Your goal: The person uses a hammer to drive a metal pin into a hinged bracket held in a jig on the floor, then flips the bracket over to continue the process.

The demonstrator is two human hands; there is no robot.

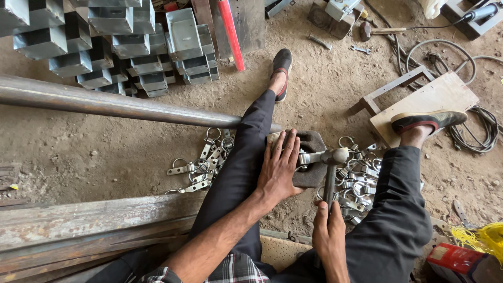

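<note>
I sit on dusty ground with my legs spread. My left hand (277,167) lies flat on a dark metal block (313,157) between my legs and pins a small metal ring latch (304,157) against it. My right hand (329,230) grips the handle of a hammer (331,169), whose steel head rests on the latch at the block. Piles of similar ring latches lie on both sides of my legs, one at the left (204,160) and one at the right (356,178).
A long steel pipe (105,104) crosses under my left leg. Stacked grey metal boxes (115,47) stand at the back left, rusty bars (78,230) at the near left. A wooden board (435,99), cables (477,133), a red box (453,259) and yellow string (484,238) lie to the right.
</note>
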